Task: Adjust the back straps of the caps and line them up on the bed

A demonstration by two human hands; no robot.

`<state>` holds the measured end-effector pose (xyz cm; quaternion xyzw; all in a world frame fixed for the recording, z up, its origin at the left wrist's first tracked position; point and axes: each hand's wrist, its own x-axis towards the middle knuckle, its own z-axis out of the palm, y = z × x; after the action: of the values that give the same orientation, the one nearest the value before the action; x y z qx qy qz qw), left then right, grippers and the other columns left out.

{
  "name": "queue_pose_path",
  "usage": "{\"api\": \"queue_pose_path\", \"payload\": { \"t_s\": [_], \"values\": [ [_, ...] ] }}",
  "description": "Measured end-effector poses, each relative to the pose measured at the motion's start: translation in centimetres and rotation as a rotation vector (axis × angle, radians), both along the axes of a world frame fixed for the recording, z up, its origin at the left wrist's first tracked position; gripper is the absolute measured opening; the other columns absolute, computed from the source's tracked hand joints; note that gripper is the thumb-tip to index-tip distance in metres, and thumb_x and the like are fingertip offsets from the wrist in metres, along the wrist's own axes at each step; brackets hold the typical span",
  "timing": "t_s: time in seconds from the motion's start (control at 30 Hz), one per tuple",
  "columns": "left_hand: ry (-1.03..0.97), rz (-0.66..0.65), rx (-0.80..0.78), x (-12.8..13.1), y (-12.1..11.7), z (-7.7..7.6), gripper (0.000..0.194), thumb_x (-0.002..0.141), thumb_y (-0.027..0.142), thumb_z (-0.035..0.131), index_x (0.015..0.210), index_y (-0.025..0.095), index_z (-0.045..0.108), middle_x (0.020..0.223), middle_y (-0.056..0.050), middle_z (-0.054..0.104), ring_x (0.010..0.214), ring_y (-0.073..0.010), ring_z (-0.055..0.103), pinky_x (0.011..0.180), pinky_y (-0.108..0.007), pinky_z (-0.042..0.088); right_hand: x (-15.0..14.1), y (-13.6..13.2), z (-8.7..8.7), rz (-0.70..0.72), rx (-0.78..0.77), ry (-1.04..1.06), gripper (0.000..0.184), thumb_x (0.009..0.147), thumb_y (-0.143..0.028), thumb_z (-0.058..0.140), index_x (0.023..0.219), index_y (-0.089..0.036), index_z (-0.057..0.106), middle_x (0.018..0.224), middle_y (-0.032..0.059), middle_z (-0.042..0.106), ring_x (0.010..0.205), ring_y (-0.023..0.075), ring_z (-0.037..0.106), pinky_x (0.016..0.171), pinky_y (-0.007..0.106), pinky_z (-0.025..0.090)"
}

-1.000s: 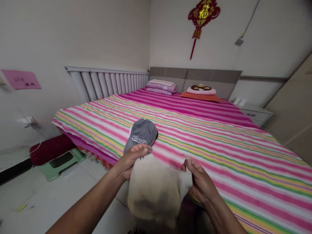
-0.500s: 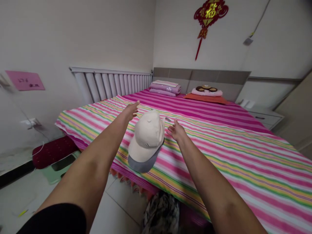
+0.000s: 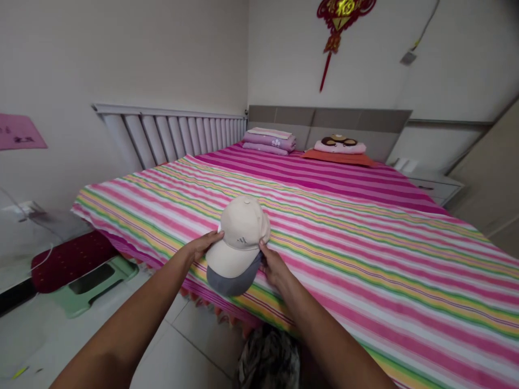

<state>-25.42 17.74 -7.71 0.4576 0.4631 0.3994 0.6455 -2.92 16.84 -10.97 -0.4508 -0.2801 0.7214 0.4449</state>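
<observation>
Paper point(image 3: 20, 131), pink and stuck to the wall, marks the far left edge, and below it a dark red cushion point(image 3: 67, 259) rests on a green stool point(image 3: 93, 281) standing on the pale floor tiles. Next comes a white ribbed panel point(image 3: 170, 132) leaning along the wall beside the bed point(image 3: 385, 237), whose sheet runs in pink, white, yellow and green stripes.

Near the bed's closest edge the left hand point(image 3: 203, 246) reaches in, its fingers curled against the left side of a cream cap point(image 3: 241, 235). That cap sits on top of a grey cap point(image 3: 231, 281) (only the grey brim shows, poking out from under the cream one toward the edge of the mattress). Both caps rest on the striped sheet, just inside the near edge, brims pointing back toward the person. The right hand point(image 3: 273, 267) touches the right side of the cream cap where crown meets brim, thumb up against the fabric and fingers partly tucked below; whether they pinch the brim I cannot tell. Neither hand lifts the caps clear of the sheet.

Below the hands, a bundle of mottled cloth point(image 3: 267, 359) lies on the floor against the bed.

Farther back, folded purple bedding point(image 3: 270, 141) lies by the grey headboard point(image 3: 324, 121), then a pillow point(image 3: 339, 146) on an orange cushion point(image 3: 338, 158). A red knot ornament point(image 3: 338, 21) hangs on the wall above, and a white nightstand point(image 3: 432, 183) stands at the right.
</observation>
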Motion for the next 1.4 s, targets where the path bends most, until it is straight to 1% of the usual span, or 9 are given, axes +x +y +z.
{"api": "queue_pose_path", "payload": {
  "t_s": [0.13, 0.5, 0.77, 0.93, 1.1, 1.2, 1.27, 1.33, 1.4],
  "values": [
    [-0.042, -0.064, -0.082, 0.6, 0.5, -0.7, 0.075, 0.058, 0.053, 0.068, 0.118, 0.011, 0.051, 0.102, -0.019, 0.065, 0.088, -0.032, 0.062, 0.077, -0.043, 0.049, 0.7, 0.1, -0.2, -0.05, 0.003, 0.016, 0.034, 0.064, -0.047, 0.068, 0.082, -0.018, 0.066, 0.095, 0.0068, 0.07, 0.085, 0.0181, 0.061, 0.072, 0.028, 0.046],
    [0.04, -0.032, -0.004, 2.6, 0.7, -1.5, 0.07, 0.064, 0.057, 0.062, 0.115, 0.011, 0.053, 0.088, -0.014, 0.069, 0.073, -0.0254, 0.065, 0.07, -0.035, 0.05, 1.3, -0.4, 0.0, -0.15, 0.102, 0.022, 0.041, 0.065, -0.051, 0.065, 0.081, -0.013, 0.069, 0.096, 0.0109, 0.07, 0.091, 0.0231, 0.062, 0.081, 0.032, 0.045],
    [-0.002, 0.011, 0.047, 4.5, -0.8, -1.7, 0.071, 0.062, 0.052, 0.067, 0.12, 0.015, 0.048, 0.109, -0.014, 0.063, 0.095, -0.0266, 0.061, 0.077, -0.034, 0.05, 2.2, -0.9, -0.8, -0.229, 0.175, -0.012, 0.048, 0.064, -0.057, 0.061, 0.084, -0.013, 0.067, 0.1, 0.0126, 0.069, 0.093, 0.0244, 0.062, 0.08, 0.032, 0.046],
    [0.0, -0.009, 0.027, 5.1, -1.6, -1.8, 0.068, 0.06, 0.05, 0.069, 0.115, 0.017, 0.051, 0.108, -0.013, 0.064, 0.096, -0.0272, 0.061, 0.077, -0.034, 0.05, 2.8, -1.8, -0.9, -0.226, 0.206, -0.006, 0.052, 0.066, -0.059, 0.057, 0.089, -0.014, 0.066, 0.101, 0.0126, 0.068, 0.09, 0.024, 0.063, 0.077, 0.032, 0.047],
    [0.037, 0.045, 0.065, 6.0, -2.3, -2.1, 0.062, 0.062, 0.05, 0.068, 0.111, 0.016, 0.051, 0.106, -0.013, 0.064, 0.093, -0.0258, 0.061, 0.076, -0.033, 0.05, 3.4, -2.3, -0.9, -0.202, 0.239, -0.01, 0.051, 0.065, -0.059, 0.058, 0.086, -0.014, 0.067, 0.097, 0.012, 0.069, 0.087, 0.0236, 0.063, 0.079, 0.033, 0.046],
    [0.099, 0.132, 0.101, 6.4, -2.5, -1.8, 0.06, 0.06, 0.052, 0.068, 0.104, 0.013, 0.055, 0.098, -0.014, 0.066, 0.087, -0.0265, 0.062, 0.072, -0.035, 0.05, 3.7, -2.7, -0.6, -0.195, 0.257, -0.028, 0.047, 0.066, -0.057, 0.058, 0.082, -0.014, 0.067, 0.092, 0.0108, 0.07, 0.084, 0.0227, 0.063, 0.076, 0.032, 0.046],
    [0.152, 0.249, 0.147, 6.7, -3.0, -1.3, 0.057, 0.058, 0.051, 0.07, 0.098, 0.012, 0.057, 0.097, -0.014, 0.065, 0.089, -0.0273, 0.06, 0.072, -0.035, 0.049, 4.0, -3.7, -0.6, -0.217, 0.267, -0.064, 0.042, 0.066, -0.055, 0.059, 0.076, -0.015, 0.065, 0.083, 0.0089, 0.071, 0.077, 0.0209, 0.063, 0.071, 0.031, 0.046],
    [0.202, 0.402, 0.206, 7.2, -4.3, -1.0, 0.05, 0.059, 0.048, 0.069, 0.094, 0.014, 0.057, 0.1, -0.012, 0.063, 0.099, -0.0278, 0.055, 0.078, -0.034, 0.046, 4.7, -5.6, -0.7, -0.26, 0.277, -0.115, 0.037, 0.066, -0.054, 0.059, 0.067, -0.017, 0.061, 0.068, 0.0049, 0.068, 0.064, 0.0176, 0.06, 0.062, 0.028, 0.045],
    [0.245, 0.584, 0.28, 8.6, -7.0, -1.3, 0.038, 0.066, 0.046, 0.063, 0.091, 0.018, 0.057, 0.101, -0.009, 0.061, 0.108, -0.0262, 0.048, 0.083, -0.032, 0.042, 5.8, -8.4, -0.7, -0.291, 0.292, -0.168, 0.035, 0.067, -0.053, 0.059, 0.06, -0.019, 0.056, 0.055, 0.0004, 0.061, 0.051, 0.0141, 0.053, 0.051, 0.025, 0.04]
  ]
}}
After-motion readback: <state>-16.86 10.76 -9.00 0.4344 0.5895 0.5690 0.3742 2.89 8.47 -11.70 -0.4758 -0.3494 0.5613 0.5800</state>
